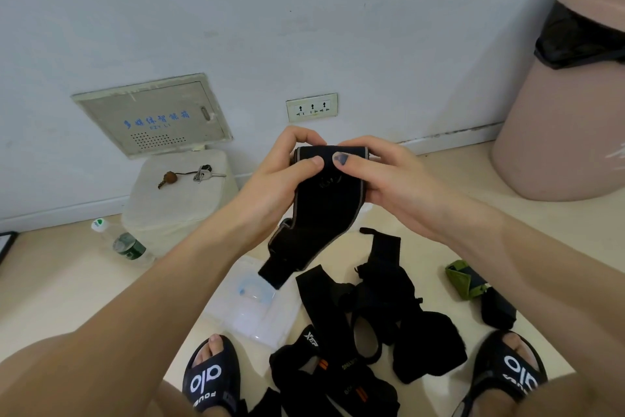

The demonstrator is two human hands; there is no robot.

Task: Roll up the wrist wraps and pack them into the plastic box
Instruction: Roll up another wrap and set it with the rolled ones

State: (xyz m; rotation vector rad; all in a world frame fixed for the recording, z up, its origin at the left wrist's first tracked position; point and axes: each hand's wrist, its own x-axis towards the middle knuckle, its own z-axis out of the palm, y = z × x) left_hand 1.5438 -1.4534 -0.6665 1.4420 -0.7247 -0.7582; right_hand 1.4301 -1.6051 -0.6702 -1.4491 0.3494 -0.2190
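I hold a black wrist wrap with a grey edge [313, 214] up in front of me. My left hand [284, 173] pinches its top left end and my right hand [378, 173] pinches its top right end, thumbs on the front. The top end is partly rolled; the rest hangs down loose. On the floor below lies a clear plastic box [257, 312] with a blue ring mark. To its right sits a pile of several black wraps and straps [365, 325].
A white stool [182, 197] with keys on it stands at the wall, a water bottle [121, 241] lying beside it. A pink bin [568, 119] stands at right. A green and black bundle [473, 288] lies on the floor. My sandalled feet are at the bottom.
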